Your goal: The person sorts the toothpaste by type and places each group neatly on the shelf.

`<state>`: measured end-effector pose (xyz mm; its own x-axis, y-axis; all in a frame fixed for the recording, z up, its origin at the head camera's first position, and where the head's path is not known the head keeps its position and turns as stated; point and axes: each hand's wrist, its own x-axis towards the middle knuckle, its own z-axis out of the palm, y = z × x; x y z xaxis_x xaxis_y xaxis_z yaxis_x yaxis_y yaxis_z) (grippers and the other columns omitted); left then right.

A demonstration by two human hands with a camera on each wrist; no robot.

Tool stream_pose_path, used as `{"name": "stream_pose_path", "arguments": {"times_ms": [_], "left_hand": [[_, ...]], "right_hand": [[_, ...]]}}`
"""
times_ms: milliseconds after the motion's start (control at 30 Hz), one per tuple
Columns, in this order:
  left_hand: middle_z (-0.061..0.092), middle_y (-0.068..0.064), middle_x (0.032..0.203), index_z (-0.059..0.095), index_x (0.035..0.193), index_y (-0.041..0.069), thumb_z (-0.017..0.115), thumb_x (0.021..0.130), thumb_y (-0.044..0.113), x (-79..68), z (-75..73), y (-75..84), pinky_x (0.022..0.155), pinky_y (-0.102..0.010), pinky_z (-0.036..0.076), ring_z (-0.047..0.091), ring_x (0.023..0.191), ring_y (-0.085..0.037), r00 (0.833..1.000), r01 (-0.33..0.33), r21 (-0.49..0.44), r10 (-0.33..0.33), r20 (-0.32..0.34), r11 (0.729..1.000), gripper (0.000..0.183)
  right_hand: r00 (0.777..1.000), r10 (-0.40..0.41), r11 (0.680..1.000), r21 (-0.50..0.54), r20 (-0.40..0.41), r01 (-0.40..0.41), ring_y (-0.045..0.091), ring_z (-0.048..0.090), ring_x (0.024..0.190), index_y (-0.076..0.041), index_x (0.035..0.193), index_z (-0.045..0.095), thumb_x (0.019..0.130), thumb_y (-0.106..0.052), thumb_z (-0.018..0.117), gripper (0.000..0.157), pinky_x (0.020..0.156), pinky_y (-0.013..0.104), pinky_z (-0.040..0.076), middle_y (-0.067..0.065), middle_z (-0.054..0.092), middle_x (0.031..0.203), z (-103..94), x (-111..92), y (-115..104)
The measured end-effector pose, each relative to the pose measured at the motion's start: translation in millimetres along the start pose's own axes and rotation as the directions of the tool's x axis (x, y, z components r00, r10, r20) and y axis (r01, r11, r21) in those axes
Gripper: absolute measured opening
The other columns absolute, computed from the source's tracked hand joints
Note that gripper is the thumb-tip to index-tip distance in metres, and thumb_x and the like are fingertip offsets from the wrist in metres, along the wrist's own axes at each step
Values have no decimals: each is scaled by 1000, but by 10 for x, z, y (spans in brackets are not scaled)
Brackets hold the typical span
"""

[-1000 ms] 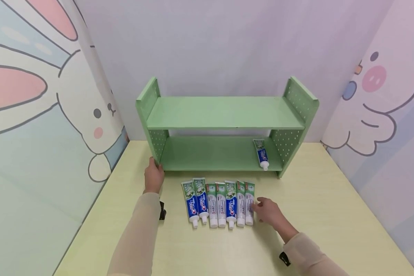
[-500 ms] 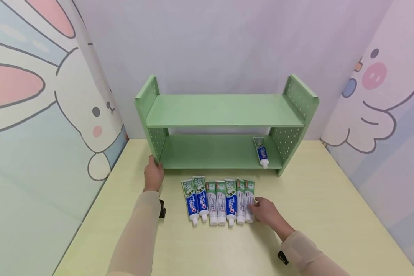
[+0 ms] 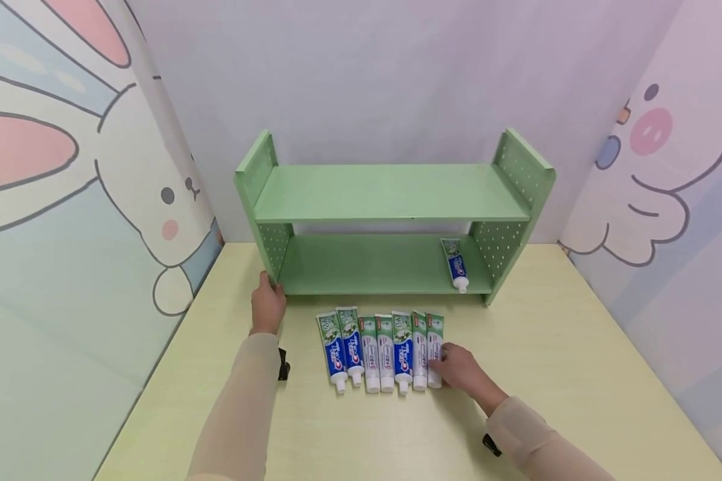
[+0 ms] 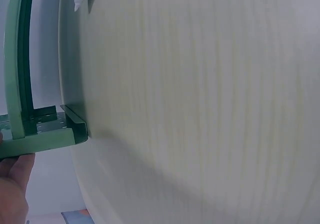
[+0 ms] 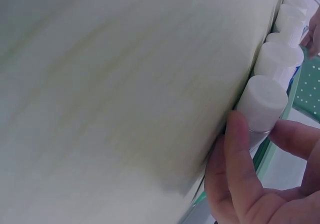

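My left hand (image 3: 268,307) grips the lower front edge of the left side panel of a green two-tier shelf (image 3: 391,195). In the left wrist view its fingers (image 4: 22,170) lie against the green metal. My right hand (image 3: 462,369) pinches the rightmost toothpaste tube (image 3: 435,341), white and green, near its white cap (image 5: 263,100); that tube lies on the table. Several other tubes lie in a row to its left, caps toward me, among them a blue-and-green tube (image 3: 402,351) and a white-and-green tube (image 3: 419,351). Another blue-and-green tube (image 3: 457,266) lies on the lower shelf at the right.
A pale wood-grain table (image 3: 361,441) carries the shelf and tubes. Behind stands a plain lilac curtain (image 3: 391,80). Cartoon-printed walls, with a rabbit (image 3: 156,174) at the left and a pig (image 3: 650,160) at the right, flank the table.
My right hand has moved slightly left, from the rightmost tube's side to a pinch on it. My left hand stays on the shelf's side panel.
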<state>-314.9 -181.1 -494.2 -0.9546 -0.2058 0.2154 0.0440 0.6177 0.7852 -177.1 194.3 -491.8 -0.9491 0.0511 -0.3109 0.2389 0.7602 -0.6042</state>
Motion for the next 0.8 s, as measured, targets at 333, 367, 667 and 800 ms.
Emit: {"name": "stream_pose_path", "arguments": {"times_ms": [333, 367, 667, 800], "left_hand": [[56, -33, 122, 38, 133, -4, 45, 102, 7, -4, -3, 11, 84, -53, 48, 57, 111, -44, 1000, -7, -5, 7, -1, 1000, 33], [55, -33, 122, 38, 133, -4, 45, 102, 7, -6, -3, 9, 85, -53, 48, 57, 111, -43, 1000, -5, -5, 5, 0, 1000, 33], [56, -32, 122, 38, 133, -3, 46, 102, 7, -7, 3, 12, 85, -53, 48, 57, 111, -43, 1000, -4, -4, 4, -12, 1000, 33], [55, -32, 124, 38, 134, -3, 45, 103, 7, -8, -4, 22, 87, -53, 47, 56, 114, -42, 1000, -1, -14, 1, -1, 1000, 33]], "right_hand": [[1000, 11, 997, 70, 4, -11, 19, 55, 62, 12, 108, 53, 89, -12, 66, 33, 54, 31, 48, 9, 57, 78, 19, -2, -15], [1000, 13, 997, 75, 6, -13, 19, 55, 62, 12, 108, 53, 89, -12, 66, 33, 54, 31, 48, 9, 57, 79, 19, -1, -13], [999, 37, 991, 124, 32, -41, 20, 58, 67, 15, 119, 48, 89, -11, 69, 46, 57, 32, 51, 12, 59, 86, 6, 29, -6], [999, 35, 992, 121, 34, -39, 20, 58, 69, 16, 122, 47, 89, -12, 69, 49, 58, 32, 51, 11, 60, 88, 3, 35, -2]]}}
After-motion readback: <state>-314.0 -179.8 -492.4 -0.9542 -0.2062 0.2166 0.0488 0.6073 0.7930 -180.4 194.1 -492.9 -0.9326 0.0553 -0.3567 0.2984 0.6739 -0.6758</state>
